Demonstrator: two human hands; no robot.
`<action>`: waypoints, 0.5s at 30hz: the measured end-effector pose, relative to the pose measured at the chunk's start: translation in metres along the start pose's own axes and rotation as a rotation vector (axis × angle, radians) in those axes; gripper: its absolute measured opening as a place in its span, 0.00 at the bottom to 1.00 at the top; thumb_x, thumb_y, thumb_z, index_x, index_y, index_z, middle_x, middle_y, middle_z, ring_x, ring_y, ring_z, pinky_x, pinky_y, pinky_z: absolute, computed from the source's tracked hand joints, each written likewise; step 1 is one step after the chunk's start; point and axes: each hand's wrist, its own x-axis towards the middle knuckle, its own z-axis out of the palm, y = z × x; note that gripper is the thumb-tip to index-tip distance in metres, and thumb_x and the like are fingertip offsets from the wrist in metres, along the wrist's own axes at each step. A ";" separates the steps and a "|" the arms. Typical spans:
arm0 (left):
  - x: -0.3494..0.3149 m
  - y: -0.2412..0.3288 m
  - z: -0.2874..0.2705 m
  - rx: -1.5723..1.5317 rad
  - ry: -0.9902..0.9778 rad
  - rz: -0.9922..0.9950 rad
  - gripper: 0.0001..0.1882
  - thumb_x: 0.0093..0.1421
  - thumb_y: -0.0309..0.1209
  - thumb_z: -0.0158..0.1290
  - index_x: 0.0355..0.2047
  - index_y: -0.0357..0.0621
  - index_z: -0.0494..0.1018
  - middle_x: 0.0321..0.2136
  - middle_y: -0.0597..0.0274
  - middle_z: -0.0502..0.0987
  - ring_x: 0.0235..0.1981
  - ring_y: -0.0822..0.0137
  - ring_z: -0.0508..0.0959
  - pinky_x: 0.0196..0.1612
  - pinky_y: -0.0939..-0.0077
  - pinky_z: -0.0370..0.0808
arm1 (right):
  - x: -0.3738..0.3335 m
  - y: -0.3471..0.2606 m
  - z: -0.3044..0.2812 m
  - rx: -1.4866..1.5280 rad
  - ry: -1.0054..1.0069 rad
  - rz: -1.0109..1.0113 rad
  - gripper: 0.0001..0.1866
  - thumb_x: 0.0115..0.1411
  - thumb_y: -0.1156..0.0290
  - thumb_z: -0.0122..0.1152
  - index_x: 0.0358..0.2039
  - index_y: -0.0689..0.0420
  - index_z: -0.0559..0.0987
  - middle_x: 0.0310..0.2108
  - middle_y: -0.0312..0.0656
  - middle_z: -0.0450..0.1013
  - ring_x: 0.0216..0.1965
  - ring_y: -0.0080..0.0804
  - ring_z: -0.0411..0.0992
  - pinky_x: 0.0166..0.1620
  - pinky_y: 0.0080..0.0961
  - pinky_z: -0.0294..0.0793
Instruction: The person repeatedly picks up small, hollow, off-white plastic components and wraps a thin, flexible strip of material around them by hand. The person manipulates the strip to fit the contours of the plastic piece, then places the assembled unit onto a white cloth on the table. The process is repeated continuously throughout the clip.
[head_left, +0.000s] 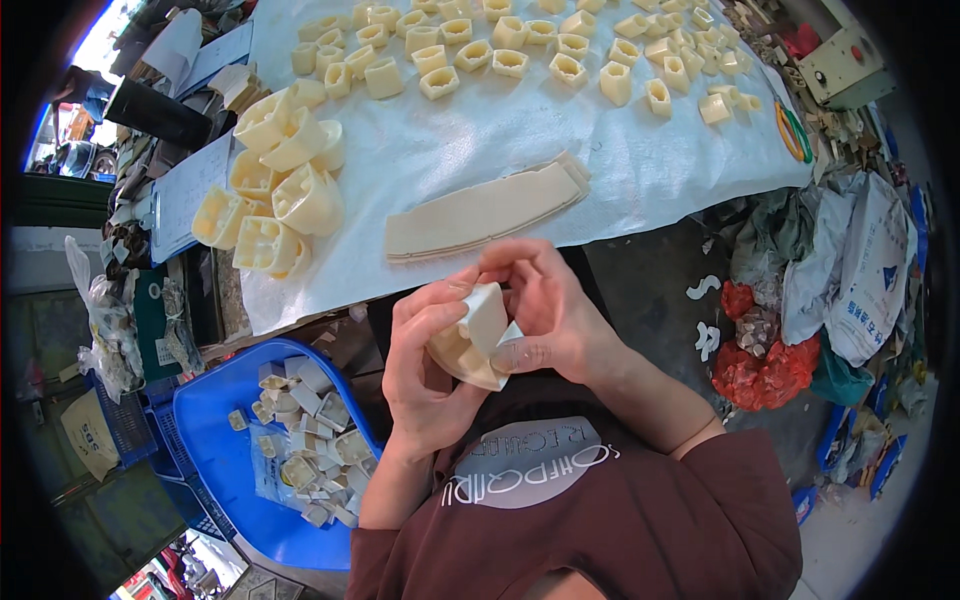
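Observation:
Close to my chest, in front of the table edge, both hands hold a cream-coloured hollow block tilted between them. My left hand is wrapped round its left side, with the fingertips over the top. The fingers of my right hand are closed on the other side, and the thumb presses a thin white flap against the block. Whether that flap is a separate sheet I cannot tell. Just beyond my hands lies a stack of long, slightly curved cream strips on the table.
A white sheet covers the table, with many small cream hollow blocks across its far side. Larger ones are heaped at the left. Below left stands a blue tub of pieces. Scissors and bags are at right.

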 end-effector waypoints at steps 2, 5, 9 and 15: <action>-0.003 0.001 0.002 -0.164 -0.008 -0.062 0.32 0.40 0.17 0.63 0.46 0.42 0.63 0.48 0.47 0.65 0.55 0.49 0.66 0.53 0.59 0.67 | 0.004 -0.005 0.000 0.125 -0.069 0.177 0.47 0.33 0.65 0.79 0.53 0.58 0.63 0.47 0.39 0.62 0.46 0.27 0.65 0.46 0.26 0.69; -0.002 -0.005 0.003 -0.390 -0.120 -0.051 0.34 0.43 0.19 0.64 0.48 0.47 0.60 0.50 0.45 0.65 0.54 0.49 0.66 0.52 0.59 0.68 | 0.005 -0.006 -0.010 0.200 -0.226 0.304 0.45 0.34 0.65 0.79 0.52 0.58 0.64 0.46 0.40 0.67 0.50 0.29 0.66 0.53 0.30 0.68; -0.003 -0.004 0.005 -0.542 -0.131 -0.136 0.35 0.42 0.21 0.65 0.48 0.50 0.60 0.50 0.44 0.65 0.56 0.49 0.64 0.53 0.59 0.67 | 0.007 -0.008 -0.013 0.123 -0.194 0.238 0.41 0.40 0.63 0.75 0.52 0.58 0.64 0.46 0.41 0.68 0.49 0.29 0.66 0.52 0.28 0.68; -0.003 -0.012 0.005 -0.726 -0.093 -0.201 0.37 0.39 0.25 0.67 0.48 0.51 0.60 0.50 0.47 0.65 0.54 0.50 0.66 0.50 0.59 0.70 | 0.001 -0.005 -0.019 0.097 -0.244 0.215 0.43 0.49 0.56 0.67 0.60 0.59 0.57 0.47 0.41 0.67 0.49 0.26 0.65 0.51 0.26 0.66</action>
